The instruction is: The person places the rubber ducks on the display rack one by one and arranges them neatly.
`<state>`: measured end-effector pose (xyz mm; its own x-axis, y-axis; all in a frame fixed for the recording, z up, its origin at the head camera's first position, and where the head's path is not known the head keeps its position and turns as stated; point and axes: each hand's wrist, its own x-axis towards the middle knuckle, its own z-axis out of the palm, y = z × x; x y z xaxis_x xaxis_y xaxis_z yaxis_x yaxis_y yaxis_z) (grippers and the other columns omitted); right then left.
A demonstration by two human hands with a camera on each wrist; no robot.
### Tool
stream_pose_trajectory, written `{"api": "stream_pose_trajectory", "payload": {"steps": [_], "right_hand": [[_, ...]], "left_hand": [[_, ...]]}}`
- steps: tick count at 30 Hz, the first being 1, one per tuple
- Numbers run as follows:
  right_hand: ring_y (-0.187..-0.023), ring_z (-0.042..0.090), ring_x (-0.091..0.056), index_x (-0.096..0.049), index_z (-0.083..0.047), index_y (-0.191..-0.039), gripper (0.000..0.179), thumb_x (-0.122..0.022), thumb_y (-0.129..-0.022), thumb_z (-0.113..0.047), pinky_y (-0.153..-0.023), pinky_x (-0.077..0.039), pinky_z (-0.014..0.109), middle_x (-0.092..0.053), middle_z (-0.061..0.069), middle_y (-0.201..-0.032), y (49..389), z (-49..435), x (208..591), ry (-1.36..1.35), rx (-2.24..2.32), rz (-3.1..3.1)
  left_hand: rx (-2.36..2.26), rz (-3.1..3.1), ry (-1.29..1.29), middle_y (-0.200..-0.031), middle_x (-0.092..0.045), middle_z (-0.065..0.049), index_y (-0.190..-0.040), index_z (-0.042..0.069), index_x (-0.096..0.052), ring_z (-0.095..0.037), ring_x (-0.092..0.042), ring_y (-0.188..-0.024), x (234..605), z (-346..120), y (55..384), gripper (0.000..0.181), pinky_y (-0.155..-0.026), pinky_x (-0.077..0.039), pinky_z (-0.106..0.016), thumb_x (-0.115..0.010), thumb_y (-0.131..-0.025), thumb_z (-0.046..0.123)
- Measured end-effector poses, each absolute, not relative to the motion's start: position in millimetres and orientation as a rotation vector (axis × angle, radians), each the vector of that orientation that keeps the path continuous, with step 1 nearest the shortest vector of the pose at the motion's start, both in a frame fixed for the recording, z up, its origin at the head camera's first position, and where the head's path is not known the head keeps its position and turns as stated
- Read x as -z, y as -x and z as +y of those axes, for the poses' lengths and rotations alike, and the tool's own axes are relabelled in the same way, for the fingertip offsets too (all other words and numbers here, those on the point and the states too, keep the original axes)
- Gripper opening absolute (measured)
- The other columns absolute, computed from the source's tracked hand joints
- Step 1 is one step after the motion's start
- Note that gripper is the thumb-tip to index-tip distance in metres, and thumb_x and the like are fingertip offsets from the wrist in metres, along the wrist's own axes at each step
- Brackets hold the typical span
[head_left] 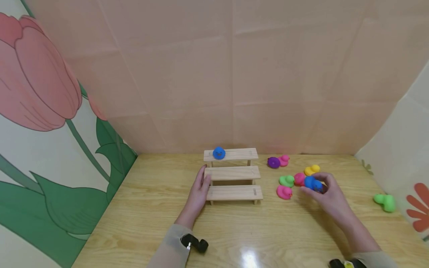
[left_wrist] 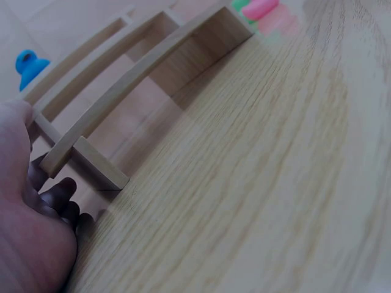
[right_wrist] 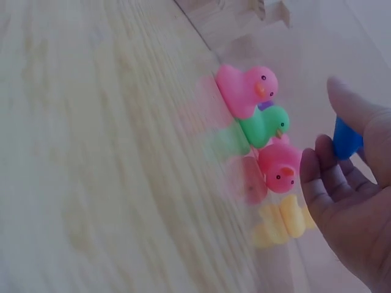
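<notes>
A three-step wooden stand stands on the table, with a blue rubber duck on the left of its top step. My left hand holds the stand's left end, thumb by the middle step; in the left wrist view its fingers curl behind the lowest step. On the right, my right hand pinches another blue rubber duck between thumb and fingers, partly hidden in the right wrist view. Beside it are a pink duck, a green duck, a nearer pink duck and a yellow duck.
A purple duck and a pink one lie together near the back wall. Off to the far right is a green duck. A beige sheet hangs behind the table, with patterned walls at both sides.
</notes>
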<state>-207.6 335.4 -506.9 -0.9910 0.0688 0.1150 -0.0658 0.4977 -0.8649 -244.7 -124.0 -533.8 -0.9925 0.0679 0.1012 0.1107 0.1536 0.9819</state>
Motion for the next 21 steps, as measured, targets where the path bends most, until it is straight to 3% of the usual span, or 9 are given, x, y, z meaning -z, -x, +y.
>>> {"api": "stream_pose_trajectory", "payload": {"steps": [4,9,12,21], "right_hand": [[-0.127,0.047,-0.058,-0.04,0.0,-0.158,0.072,-0.077,-0.107,-0.034,-0.08,-0.049,0.004,-0.042,0.03,-0.158,208,333,506,-0.017,-1.495,-2.615],[-0.104,0.015,-0.066,-0.048,-0.005,-0.159,0.068,-0.08,-0.105,-0.031,-0.076,-0.056,0.014,-0.054,0.019,-0.144,207,331,503,-0.068,-1.433,-2.596],[-0.098,0.003,-0.066,-0.05,-0.005,-0.158,0.066,-0.082,-0.104,-0.027,-0.075,-0.057,0.017,-0.058,0.016,-0.139,207,330,501,-0.105,-1.44,-2.565],[-0.1,-0.001,-0.067,-0.054,-0.01,-0.159,0.069,-0.086,-0.101,-0.03,-0.076,-0.058,0.016,-0.063,0.018,-0.141,211,324,494,-0.115,-1.404,-2.586]], "left_hand": [[2.024,-2.359,0.174,-0.181,-0.026,-0.003,-0.176,0.038,-0.027,-0.028,-0.026,-0.165,534,-124,244,0.067,-0.134,-0.024,-0.052,-0.047,-0.116,0.059],[2.016,-2.359,0.171,-0.181,-0.026,-0.003,-0.176,0.037,-0.027,-0.028,-0.025,-0.165,534,-125,244,0.066,-0.134,-0.024,-0.052,-0.048,-0.116,0.057],[2.01,-2.355,0.179,-0.181,-0.027,-0.004,-0.176,0.036,-0.028,-0.029,-0.026,-0.165,534,-125,244,0.066,-0.134,-0.024,-0.054,-0.048,-0.116,0.057],[2.004,-2.381,0.161,-0.181,-0.026,-0.001,-0.175,0.04,-0.026,-0.027,-0.025,-0.165,533,-124,244,0.066,-0.134,-0.025,-0.052,-0.047,-0.116,0.06]]}}
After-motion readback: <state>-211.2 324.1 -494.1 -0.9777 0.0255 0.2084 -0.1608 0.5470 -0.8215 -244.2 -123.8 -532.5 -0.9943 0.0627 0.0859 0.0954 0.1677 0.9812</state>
